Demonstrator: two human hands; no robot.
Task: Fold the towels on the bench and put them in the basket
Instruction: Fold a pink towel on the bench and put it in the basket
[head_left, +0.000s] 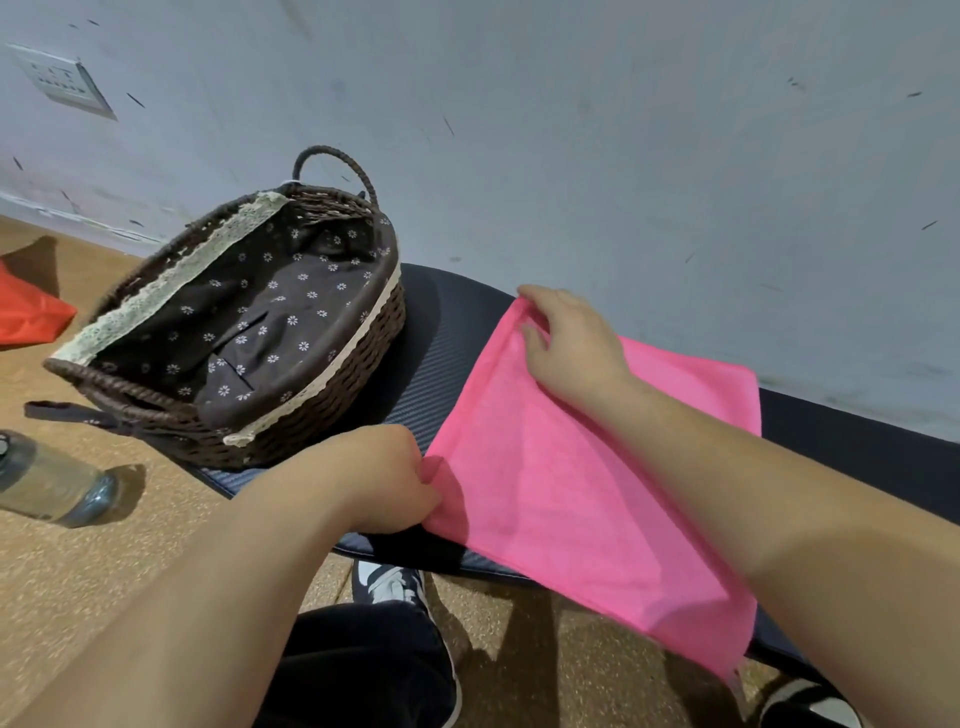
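Nearest, my left hand (384, 478) pinches the near corner of the pink towel (571, 499) on the bench (441, 332); beyond, my right hand (571, 348) pinches its far corner. Free cloth spreads toward 4 o'clock; the wicker basket (322, 410) sits at 10 o'clock, nearer my left.
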